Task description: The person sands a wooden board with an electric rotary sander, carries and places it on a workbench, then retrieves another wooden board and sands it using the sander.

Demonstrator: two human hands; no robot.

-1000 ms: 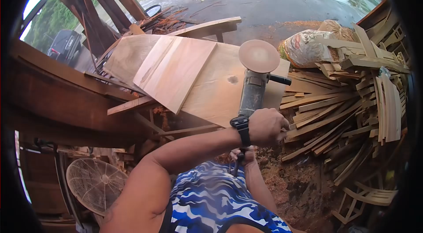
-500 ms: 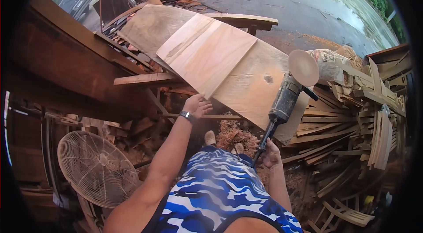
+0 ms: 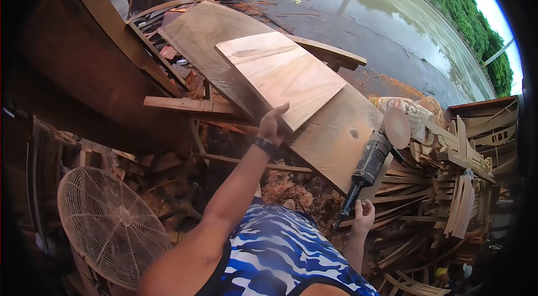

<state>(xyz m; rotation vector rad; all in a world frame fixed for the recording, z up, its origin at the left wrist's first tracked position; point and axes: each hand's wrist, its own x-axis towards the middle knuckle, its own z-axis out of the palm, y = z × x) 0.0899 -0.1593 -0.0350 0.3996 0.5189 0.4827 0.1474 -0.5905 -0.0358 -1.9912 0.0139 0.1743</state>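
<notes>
pale daylight glares off wet ground [image 3: 364, 33] inside curved black edges.

left arm [image 3: 238, 187] outstretched | left grip [image 3: 272, 128], thumb [image 3: 283, 108] extended | right grip [image 3: 364, 216] half-curled (lower)

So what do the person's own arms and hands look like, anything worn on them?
The left hand and right hand are gloveless, and both arms are without sleeves. A dark band circles the left wrist; none shows on the right. The tank top is patterned in wavy blue, white and grey, with dark edging.
</notes>
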